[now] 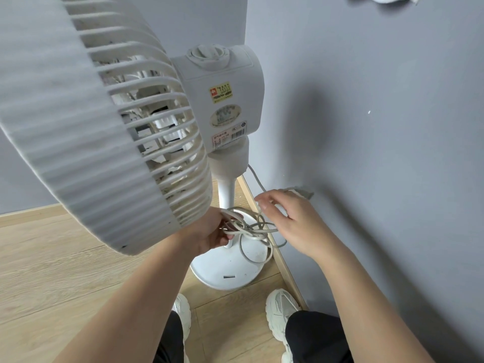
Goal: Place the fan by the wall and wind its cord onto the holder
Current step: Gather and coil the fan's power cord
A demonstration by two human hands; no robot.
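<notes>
Grey wall (392, 127) just beside the fan (222, 100) — cord coiling underway.
Left hand (209, 231) grips the cord (251, 231) loops; right hand (290, 218) spread wide — keep turns even, untangled.

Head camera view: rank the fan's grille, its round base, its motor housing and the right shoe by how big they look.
1. Grille, though it is nearest the camera.
2. Motor housing and round base look alike; unranked.
3. Right shoe, partly hidden by the trouser leg.

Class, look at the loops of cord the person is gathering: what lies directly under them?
Under the cord lies the fan's round white base on the wood floor. The left hand grips the loops; it and the fan head cover the base's left edge.
</notes>
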